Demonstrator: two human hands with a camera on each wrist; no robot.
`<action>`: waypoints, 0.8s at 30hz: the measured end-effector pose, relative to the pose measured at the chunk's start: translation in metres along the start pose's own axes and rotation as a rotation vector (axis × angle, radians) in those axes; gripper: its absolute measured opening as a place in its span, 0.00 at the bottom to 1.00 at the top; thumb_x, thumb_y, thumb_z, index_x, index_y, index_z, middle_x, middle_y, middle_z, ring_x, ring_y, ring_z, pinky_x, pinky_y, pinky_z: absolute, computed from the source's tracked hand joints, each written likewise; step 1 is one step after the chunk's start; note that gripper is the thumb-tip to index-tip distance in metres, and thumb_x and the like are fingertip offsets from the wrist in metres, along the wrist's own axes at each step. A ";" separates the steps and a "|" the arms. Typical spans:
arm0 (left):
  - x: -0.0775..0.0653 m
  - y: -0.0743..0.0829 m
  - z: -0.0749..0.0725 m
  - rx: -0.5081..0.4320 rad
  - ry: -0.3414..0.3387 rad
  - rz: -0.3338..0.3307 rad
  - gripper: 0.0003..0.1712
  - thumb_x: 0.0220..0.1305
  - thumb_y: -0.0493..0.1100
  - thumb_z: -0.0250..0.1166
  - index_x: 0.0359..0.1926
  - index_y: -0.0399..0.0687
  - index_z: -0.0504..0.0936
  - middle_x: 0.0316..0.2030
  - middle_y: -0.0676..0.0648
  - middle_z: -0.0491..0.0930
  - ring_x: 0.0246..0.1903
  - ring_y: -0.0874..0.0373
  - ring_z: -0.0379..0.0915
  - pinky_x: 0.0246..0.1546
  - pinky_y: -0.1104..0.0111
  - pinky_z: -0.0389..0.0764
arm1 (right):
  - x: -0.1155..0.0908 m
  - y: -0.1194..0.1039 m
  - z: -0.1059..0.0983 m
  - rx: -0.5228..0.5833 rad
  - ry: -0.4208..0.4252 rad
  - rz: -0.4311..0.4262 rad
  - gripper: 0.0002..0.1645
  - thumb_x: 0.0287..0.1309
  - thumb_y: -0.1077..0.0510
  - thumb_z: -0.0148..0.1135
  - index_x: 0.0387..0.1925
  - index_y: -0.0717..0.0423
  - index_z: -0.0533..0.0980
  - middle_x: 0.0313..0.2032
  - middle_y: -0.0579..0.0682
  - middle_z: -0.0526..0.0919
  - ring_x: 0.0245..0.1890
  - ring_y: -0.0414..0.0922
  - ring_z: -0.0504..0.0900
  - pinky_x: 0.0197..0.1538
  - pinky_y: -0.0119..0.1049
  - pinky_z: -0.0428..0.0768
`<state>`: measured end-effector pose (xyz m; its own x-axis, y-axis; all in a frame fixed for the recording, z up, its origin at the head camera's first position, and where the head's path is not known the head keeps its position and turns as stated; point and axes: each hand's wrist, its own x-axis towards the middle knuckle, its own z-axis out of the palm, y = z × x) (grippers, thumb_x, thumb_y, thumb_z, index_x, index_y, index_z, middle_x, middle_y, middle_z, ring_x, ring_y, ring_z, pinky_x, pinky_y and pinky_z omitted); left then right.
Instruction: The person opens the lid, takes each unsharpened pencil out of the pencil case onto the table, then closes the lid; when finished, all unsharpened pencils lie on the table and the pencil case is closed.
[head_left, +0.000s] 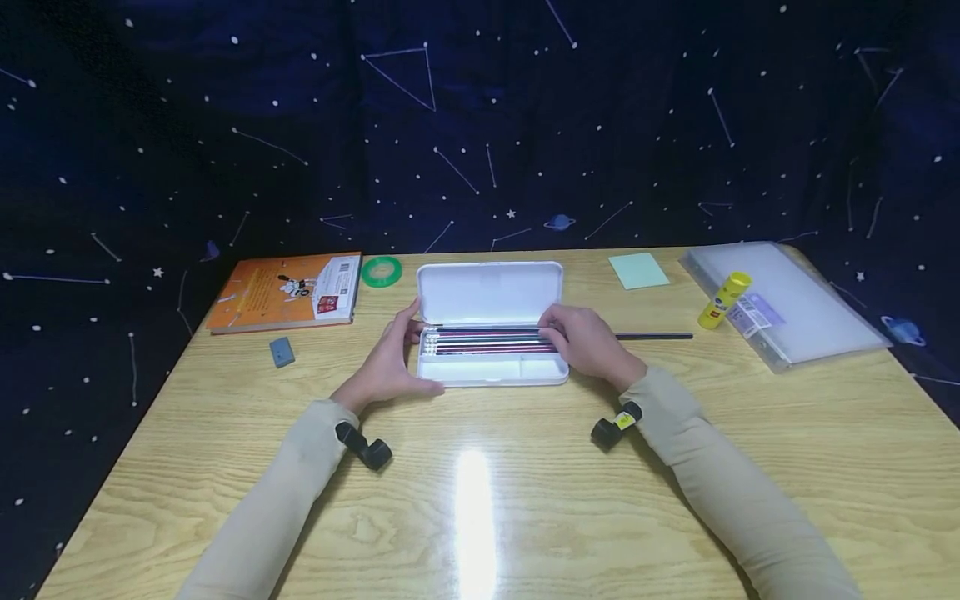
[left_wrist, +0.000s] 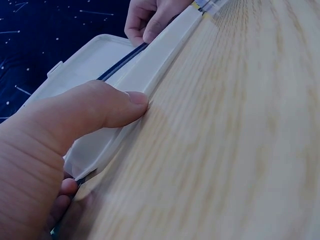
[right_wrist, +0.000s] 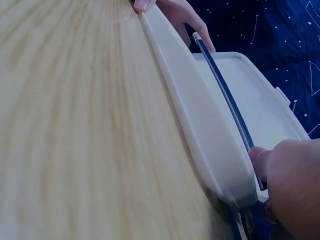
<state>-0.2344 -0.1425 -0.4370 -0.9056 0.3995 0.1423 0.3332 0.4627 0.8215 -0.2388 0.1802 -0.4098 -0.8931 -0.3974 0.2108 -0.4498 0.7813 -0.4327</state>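
A white pencil case (head_left: pixel 491 372) lies with its lid (head_left: pixel 490 293) folded back, and several pencils (head_left: pixel 487 342) lie side by side in its long compartment. My left hand (head_left: pixel 386 358) holds the case's left end, with the thumb along the front edge and the fingers at the back corner. At the other end, my right hand (head_left: pixel 588 342) pinches a dark blue pencil (right_wrist: pixel 225 95) between thumb and fingers. That pencil runs lengthwise along the hinge side of the case. Beyond the right hand, a thin dark stick (head_left: pixel 654 336) extends to the right, its left part hidden.
An orange book (head_left: pixel 262 292), a green tape roll (head_left: pixel 382 271) and a grey eraser (head_left: pixel 282 352) lie at the left. Toward the right are pale green sticky notes (head_left: pixel 638 271), a yellow glue stick (head_left: pixel 724 300) and a clear plastic folder (head_left: pixel 817 304). A dark starry cloth (head_left: pixel 480 125) hangs behind the table.
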 end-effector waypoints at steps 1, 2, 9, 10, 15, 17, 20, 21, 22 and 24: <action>0.000 0.000 0.000 0.002 -0.001 0.001 0.77 0.27 0.43 0.84 0.76 0.48 0.43 0.58 0.41 0.67 0.53 0.48 0.64 0.62 0.56 0.64 | -0.001 0.000 -0.001 -0.002 0.002 0.005 0.06 0.64 0.59 0.59 0.38 0.58 0.77 0.25 0.48 0.78 0.27 0.44 0.72 0.35 0.39 0.71; 0.001 0.000 0.001 0.005 0.000 0.003 0.77 0.27 0.43 0.83 0.76 0.47 0.43 0.58 0.41 0.67 0.53 0.49 0.64 0.62 0.56 0.64 | -0.001 0.001 -0.002 -0.005 0.006 0.011 0.06 0.64 0.59 0.59 0.38 0.57 0.77 0.25 0.48 0.77 0.27 0.44 0.72 0.35 0.38 0.71; 0.000 -0.001 0.001 -0.010 0.009 0.024 0.77 0.26 0.42 0.83 0.75 0.45 0.44 0.59 0.41 0.69 0.52 0.49 0.64 0.61 0.56 0.65 | -0.014 0.017 -0.009 0.028 0.057 0.018 0.05 0.64 0.59 0.59 0.39 0.57 0.77 0.20 0.47 0.69 0.22 0.42 0.65 0.28 0.35 0.64; -0.001 -0.001 0.001 -0.009 0.005 0.026 0.77 0.27 0.42 0.84 0.75 0.45 0.43 0.59 0.41 0.69 0.52 0.48 0.65 0.61 0.55 0.64 | -0.018 0.021 -0.010 0.033 0.069 0.024 0.05 0.64 0.59 0.59 0.39 0.56 0.77 0.20 0.47 0.69 0.22 0.42 0.65 0.28 0.35 0.64; -0.001 -0.001 0.002 -0.021 -0.003 0.028 0.77 0.27 0.43 0.84 0.76 0.46 0.43 0.59 0.40 0.68 0.53 0.47 0.64 0.62 0.54 0.64 | -0.035 0.040 -0.021 0.035 0.156 0.025 0.03 0.63 0.62 0.60 0.37 0.57 0.77 0.20 0.46 0.72 0.20 0.41 0.66 0.26 0.34 0.65; -0.001 -0.001 0.001 -0.025 0.003 0.023 0.77 0.27 0.42 0.84 0.76 0.46 0.43 0.59 0.40 0.68 0.52 0.48 0.64 0.62 0.54 0.65 | -0.041 0.046 -0.026 0.026 0.183 0.018 0.03 0.63 0.62 0.60 0.37 0.58 0.77 0.19 0.46 0.72 0.20 0.41 0.66 0.25 0.33 0.65; -0.001 -0.002 0.001 -0.023 0.008 0.018 0.77 0.27 0.41 0.84 0.75 0.45 0.44 0.59 0.40 0.68 0.52 0.49 0.64 0.61 0.56 0.65 | -0.050 0.056 -0.031 0.010 0.208 0.020 0.02 0.63 0.62 0.60 0.37 0.58 0.77 0.18 0.46 0.71 0.19 0.40 0.65 0.25 0.33 0.64; -0.001 -0.002 0.001 -0.021 0.008 0.019 0.77 0.27 0.41 0.84 0.75 0.45 0.44 0.59 0.41 0.68 0.52 0.50 0.64 0.61 0.56 0.65 | -0.053 0.059 -0.033 0.007 0.216 0.021 0.02 0.62 0.63 0.60 0.36 0.58 0.77 0.18 0.45 0.71 0.19 0.40 0.65 0.25 0.33 0.64; -0.001 -0.002 0.001 -0.023 0.009 0.020 0.76 0.27 0.41 0.84 0.75 0.45 0.44 0.59 0.41 0.68 0.52 0.50 0.64 0.60 0.57 0.65 | -0.057 0.062 -0.034 0.006 0.225 0.022 0.02 0.62 0.63 0.60 0.36 0.59 0.77 0.18 0.45 0.70 0.19 0.40 0.64 0.25 0.33 0.64; -0.001 -0.003 0.001 -0.030 0.006 0.026 0.76 0.27 0.40 0.84 0.75 0.45 0.44 0.59 0.41 0.67 0.51 0.49 0.63 0.60 0.57 0.65 | -0.065 0.068 -0.036 0.000 0.243 0.024 0.02 0.61 0.64 0.61 0.36 0.59 0.77 0.18 0.45 0.69 0.19 0.39 0.64 0.24 0.32 0.63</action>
<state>-0.2341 -0.1431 -0.4402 -0.8986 0.4058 0.1669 0.3483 0.4283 0.8338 -0.2117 0.2765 -0.4212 -0.8791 -0.2510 0.4053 -0.4284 0.7889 -0.4405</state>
